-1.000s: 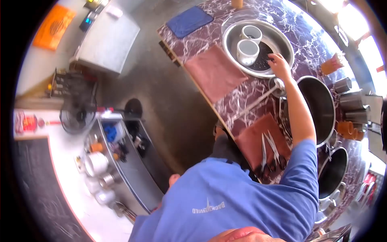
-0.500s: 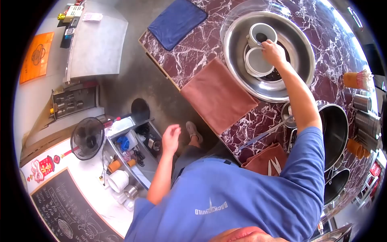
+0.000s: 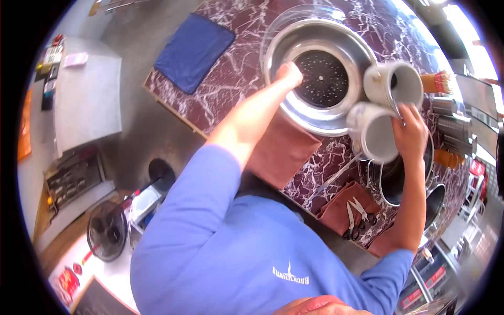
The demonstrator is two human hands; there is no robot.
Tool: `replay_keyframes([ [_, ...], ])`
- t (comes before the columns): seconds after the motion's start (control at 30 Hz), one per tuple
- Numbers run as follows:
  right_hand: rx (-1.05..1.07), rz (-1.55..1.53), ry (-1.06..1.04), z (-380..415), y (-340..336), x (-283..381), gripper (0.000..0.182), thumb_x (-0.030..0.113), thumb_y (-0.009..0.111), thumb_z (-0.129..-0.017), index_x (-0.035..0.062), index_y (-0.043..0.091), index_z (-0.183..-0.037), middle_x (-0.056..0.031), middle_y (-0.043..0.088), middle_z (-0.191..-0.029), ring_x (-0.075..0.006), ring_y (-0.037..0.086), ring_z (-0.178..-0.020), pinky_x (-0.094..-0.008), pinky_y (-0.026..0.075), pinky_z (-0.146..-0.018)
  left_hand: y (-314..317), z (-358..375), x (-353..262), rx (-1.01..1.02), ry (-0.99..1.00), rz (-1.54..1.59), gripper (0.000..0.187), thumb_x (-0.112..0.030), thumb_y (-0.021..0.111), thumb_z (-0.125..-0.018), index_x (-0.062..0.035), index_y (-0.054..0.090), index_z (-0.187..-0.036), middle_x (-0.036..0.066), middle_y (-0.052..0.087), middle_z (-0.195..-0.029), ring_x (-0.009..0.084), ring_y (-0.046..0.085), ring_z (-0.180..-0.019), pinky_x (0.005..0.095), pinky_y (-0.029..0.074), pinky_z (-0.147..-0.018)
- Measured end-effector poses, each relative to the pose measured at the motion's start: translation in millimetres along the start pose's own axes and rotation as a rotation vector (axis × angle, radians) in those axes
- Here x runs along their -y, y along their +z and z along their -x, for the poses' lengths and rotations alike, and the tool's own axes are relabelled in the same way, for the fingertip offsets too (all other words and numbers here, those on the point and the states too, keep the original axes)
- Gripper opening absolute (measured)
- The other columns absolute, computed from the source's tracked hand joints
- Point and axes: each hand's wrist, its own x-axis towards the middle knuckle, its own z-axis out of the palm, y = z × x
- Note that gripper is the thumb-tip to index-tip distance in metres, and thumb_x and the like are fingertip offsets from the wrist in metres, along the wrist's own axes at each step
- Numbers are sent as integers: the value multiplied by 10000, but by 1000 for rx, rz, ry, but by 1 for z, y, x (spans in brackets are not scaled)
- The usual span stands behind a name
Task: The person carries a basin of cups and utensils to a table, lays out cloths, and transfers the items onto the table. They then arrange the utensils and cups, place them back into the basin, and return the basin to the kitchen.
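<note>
My left hand, fingers curled closed, is over the left inner wall of a wide steel basin. It lies beside the dark perforated disc in the basin's middle; what the fingers grip, if anything, is hidden. To the right, my right hand is closed around the near side of two tall white mugs, held together and tilted toward me. A thin metal handle runs along the far mug to my fingers. Something dark shows inside that mug. The near mug shows a pale, bare inside.
Brown cloths and a blue cloth lie on the marbled table. Scissors rest on a brown cloth near the front edge. Dark pots, steel cups and a cup of sticks stand right.
The two mugs have been lifted out of the basin to the right in my right hand, uncovering the perforated disc. My left hand has moved from my side to the basin.
</note>
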Motion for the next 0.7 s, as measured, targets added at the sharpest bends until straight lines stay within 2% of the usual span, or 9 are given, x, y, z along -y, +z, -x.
replay_keyframes([
  [0.03,-31,44,1,14,-18,8,279,55,672,-749,40,642,-1025,-129,622,-950,-342,629,-830,-402,503,-729,15,-27,5,22,-48,15,292,-158,570,-835,1,682,-1053,233,660,-1116,336,630,-1100,388,507,-945],
  [0.07,14,9,134,31,-33,16,266,34,663,-751,34,649,-1017,-138,623,-937,-338,633,-816,-399,504,-727,19,-40,8,82,-27,-36,307,-167,561,-863,-6,653,-1108,220,639,-1179,327,627,-1113,402,509,-945],
  [0.17,-5,37,271,77,-63,35,267,19,666,-757,9,657,-1023,-155,639,-935,-336,648,-803,-368,508,-703,45,-61,13,-3,-18,-82,326,-143,490,-919,-16,554,-1213,207,589,-1237,343,622,-1111,416,516,-935],
  [0.23,46,-26,532,109,-77,48,221,-7,645,-785,-18,654,-1005,-145,628,-882,-262,613,-705,-338,477,-636,42,-61,10,-8,14,-93,320,-144,486,-921,-14,559,-1204,206,595,-1228,339,626,-1106,413,519,-929],
  [0.3,-8,-21,502,134,-85,59,212,-18,632,-788,-25,648,-999,-117,607,-844,-198,577,-658,-297,445,-584,45,-64,11,0,8,-94,319,-156,497,-916,-19,566,-1195,188,610,-1216,331,633,-1097,407,530,-910],
  [0.4,19,-20,677,165,-97,78,212,-15,639,-782,-24,649,-993,-102,604,-850,-190,580,-658,-287,449,-583,41,-68,11,32,49,-148,329,-169,513,-907,-21,568,-1196,173,619,-1211,332,637,-1088,401,536,-898],
  [0.5,-44,25,549,182,-100,88,214,-19,642,-778,-24,650,-991,-96,603,-849,-168,570,-641,-268,438,-557,33,-66,7,24,67,-130,342,-182,510,-907,-29,570,-1207,188,578,-1272,327,616,-1128,405,516,-930],
  [0.63,-25,-23,762,199,-104,105,233,-38,642,-764,-34,645,-997,-105,611,-863,-185,587,-677,-276,458,-595,40,-74,4,15,100,-119,350,-135,416,-948,10,568,-1227,238,570,-1264,338,617,-1118,402,515,-928],
  [0.7,-36,6,685,201,-104,107,237,-42,638,-760,-35,645,-996,-108,613,-867,-192,588,-684,-278,461,-605,44,-74,3,60,50,-83,340,-127,410,-952,17,582,-1206,218,584,-1259,335,624,-1107,393,528,-905],
])
